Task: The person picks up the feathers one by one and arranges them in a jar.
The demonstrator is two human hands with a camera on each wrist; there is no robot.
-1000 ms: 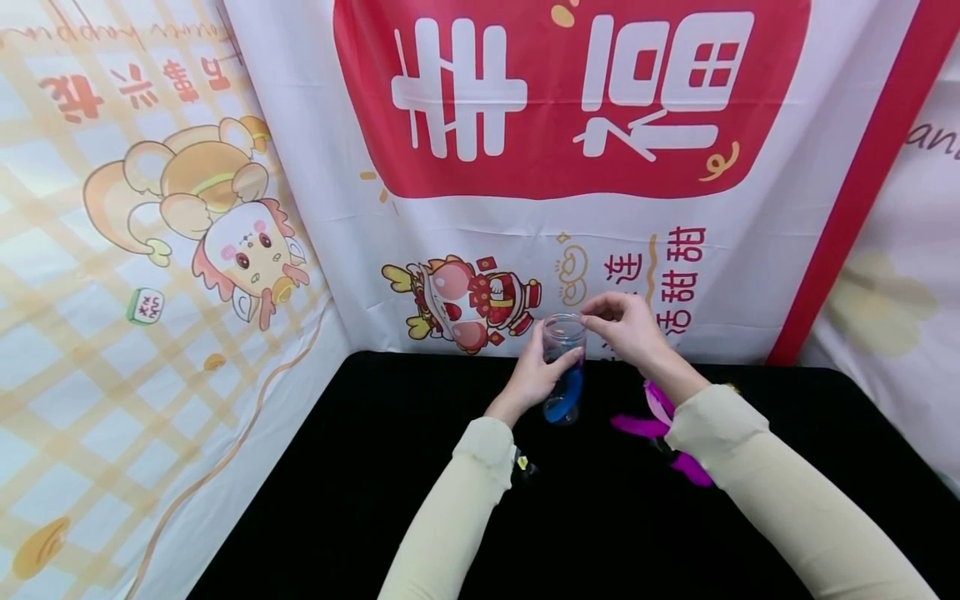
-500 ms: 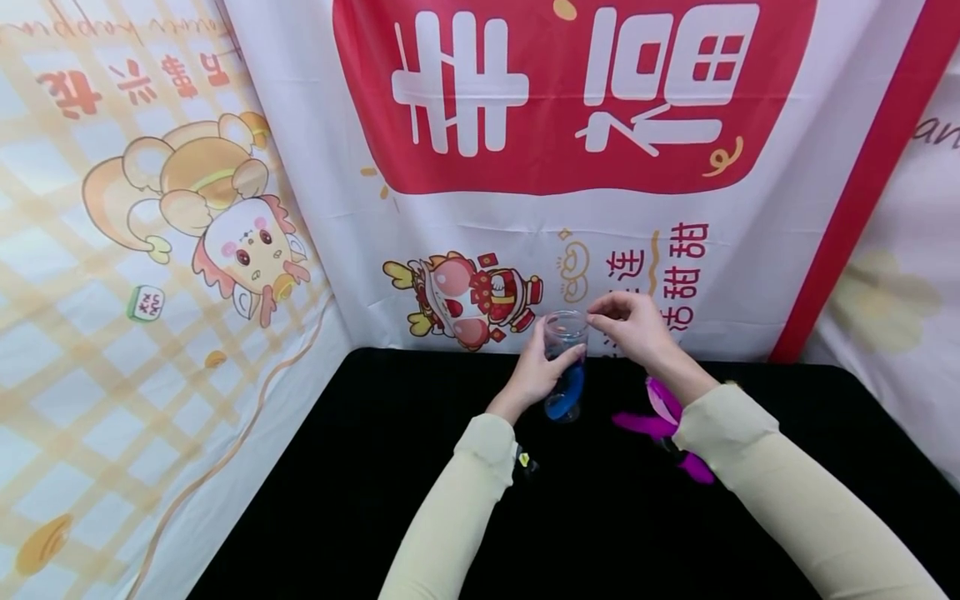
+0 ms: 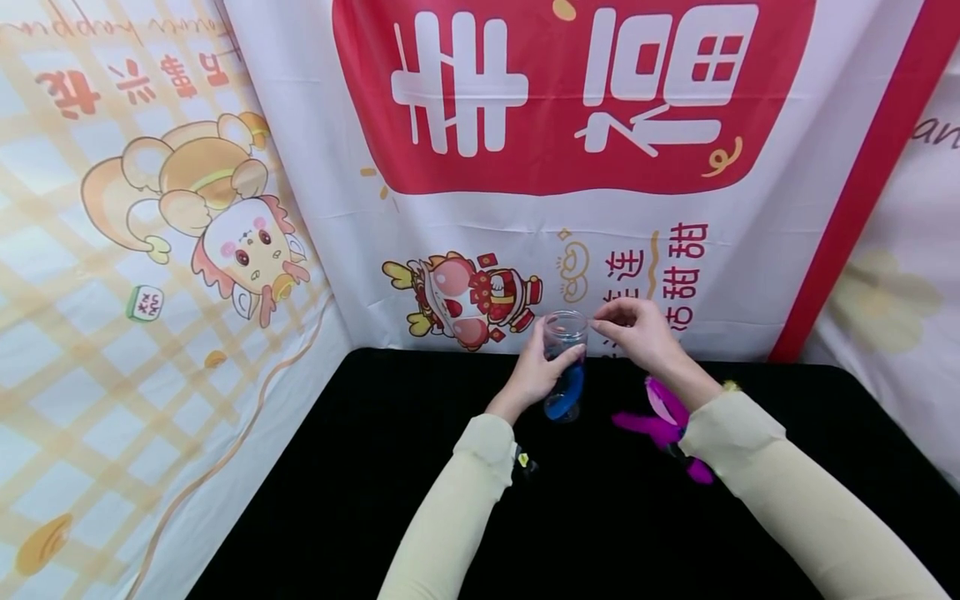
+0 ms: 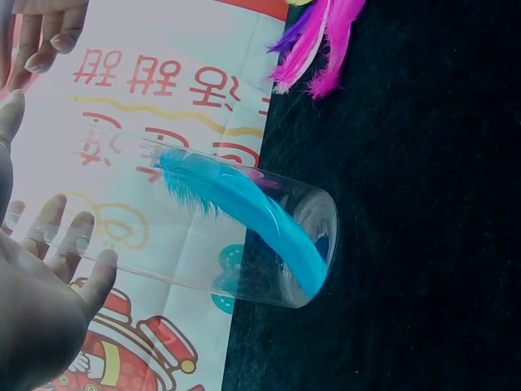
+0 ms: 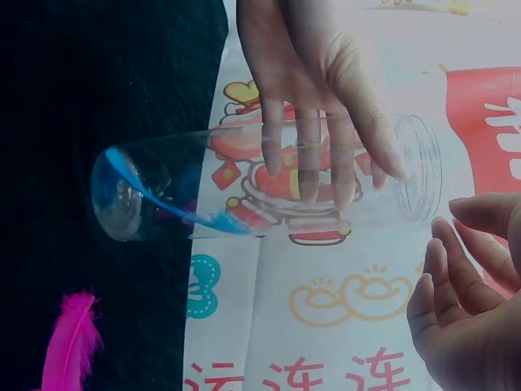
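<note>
Blue feather (image 4: 251,208) leans inside 1 jar (image 5: 236,175) the left hand (image 3: 537,372) grips.

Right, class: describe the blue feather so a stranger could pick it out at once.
Near the far edge of the black table, the left hand grips a clear jar. Inside it is the blue feather, long and curved, its colour setting it apart from the magenta feathers to the jar's right.

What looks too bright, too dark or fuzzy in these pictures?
Head view: the table is so black that hardly any detail shows; left wrist view: the banner looks washed out at the upper left, while the left hand looks dim; right wrist view: the clear jar looks faint, the pink feather a bit soft.
</note>
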